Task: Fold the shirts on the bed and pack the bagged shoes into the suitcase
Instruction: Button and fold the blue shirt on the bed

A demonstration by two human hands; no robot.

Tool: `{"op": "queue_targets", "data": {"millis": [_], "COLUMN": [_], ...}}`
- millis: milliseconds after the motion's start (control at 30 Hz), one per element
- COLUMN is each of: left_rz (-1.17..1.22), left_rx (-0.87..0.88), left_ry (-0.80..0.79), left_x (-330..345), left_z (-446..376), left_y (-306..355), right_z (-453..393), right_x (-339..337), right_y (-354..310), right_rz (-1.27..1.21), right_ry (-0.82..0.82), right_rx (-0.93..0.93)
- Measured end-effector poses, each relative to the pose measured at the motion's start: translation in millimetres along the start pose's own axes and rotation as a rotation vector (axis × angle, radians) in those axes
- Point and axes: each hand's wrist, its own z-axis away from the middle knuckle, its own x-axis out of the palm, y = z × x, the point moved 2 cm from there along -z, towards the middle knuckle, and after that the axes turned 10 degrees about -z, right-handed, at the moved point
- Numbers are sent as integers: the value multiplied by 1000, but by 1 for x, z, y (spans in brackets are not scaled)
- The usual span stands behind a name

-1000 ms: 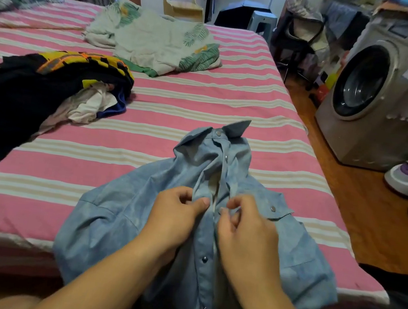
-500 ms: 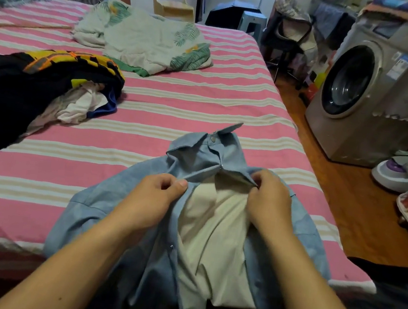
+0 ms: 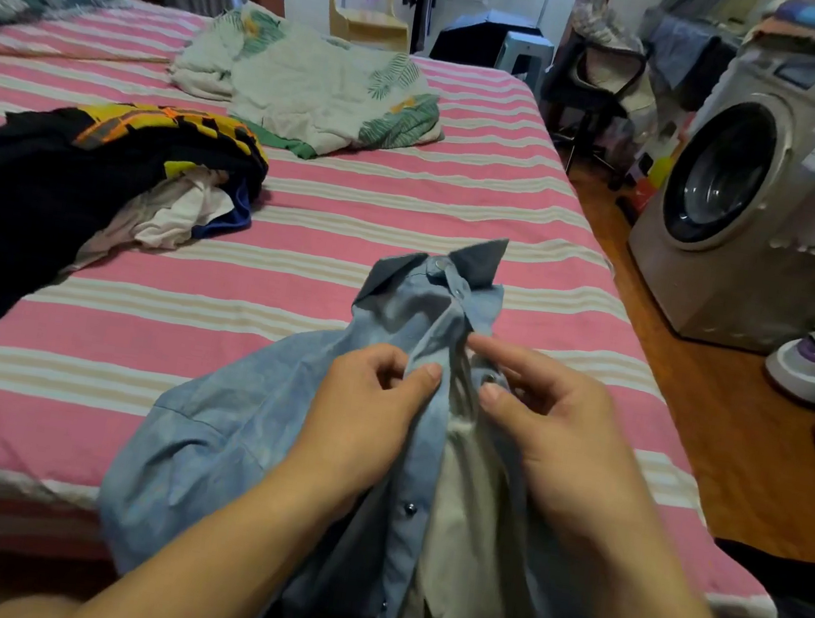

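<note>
Left hand pinches the button-side placket of the blue denim shirt between thumb and curled fingers; right hand pinches the opposite front edge near a metal snap, index finger extended toward the collar. The 2 front edges, spread wide apart 0.5 s ago to expose the pale lining, are now drawn back together at chest level, so that only a narrow strip of lining shows below the hands. The movement suggests that the front is being closed or aligned before folding, so the fold itself has probably not begun. The shirt lies collar away from the person on the near edge of the pink striped bed, its lower part hanging over the side toward the person. Farther out, a dark pile of clothes with a yellow and orange patterned garment lies to the left, well apart from the shirt, and a pale leaf-print garment lies crumpled near the far side; both appear unfolded. A washing machine stands on the wooden floor to the right of the bed. Neither a suitcase nor bagged shoes can be identified in this view, so the packing step appears to remain outstanding.
</note>
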Motion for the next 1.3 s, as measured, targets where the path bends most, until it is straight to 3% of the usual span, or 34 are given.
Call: {"op": "queue_targets", "data": {"millis": [100,233,333,433,733,1100,1200,1300], "left_rz": [52,177,330,418,414,553,388,-85], "left_rx": [11,-66,-172,-252,-354,-479,-418,-233], "left_ry": [-10,-91,-173,-241,-146,-124,-192,-248], "left_x": [2,2,2,3,1,5,8,-7], "left_z": [4,7,6,9,4,8,6,-8], "left_y": [7,7,11,11,2,2,-3,-6], "right_z": [3,5,6,6,8,1,-3,-35], "right_x": [18,28,26,23,31,38,31,-2], "right_y": [4,9,12,16,26,45,38,20], "right_rz": [141,186,288,230,-6,254,316,265], "right_ry": [273,364,362,317,205,190,133,361], "right_rx": [-121,-175,-225,-140,51,-205,-135,-83]}}
